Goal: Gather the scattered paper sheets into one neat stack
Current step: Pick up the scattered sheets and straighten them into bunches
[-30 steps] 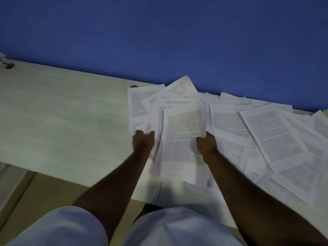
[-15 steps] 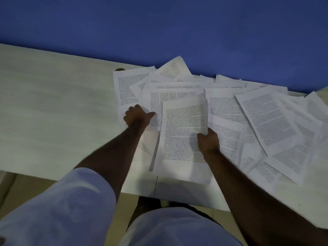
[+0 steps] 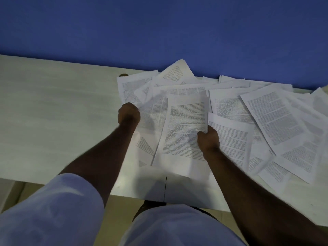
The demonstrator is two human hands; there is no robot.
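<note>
**Both hands on paper at the desk's near edge**

The right hand (image 3: pixel 208 140) has its grip clamped on the right edge of a small stack of printed sheets (image 3: pixel 184 132), held above the pale desk (image 3: pixel 53 121). The left hand (image 3: pixel 128 115) pinches a blurred single sheet (image 3: pixel 154 110) just left of that stack. Scattered sheets (image 3: pixel 276 121) overlap across the right of the desk, reaching back to the blue wall (image 3: pixel 159 32).
</note>
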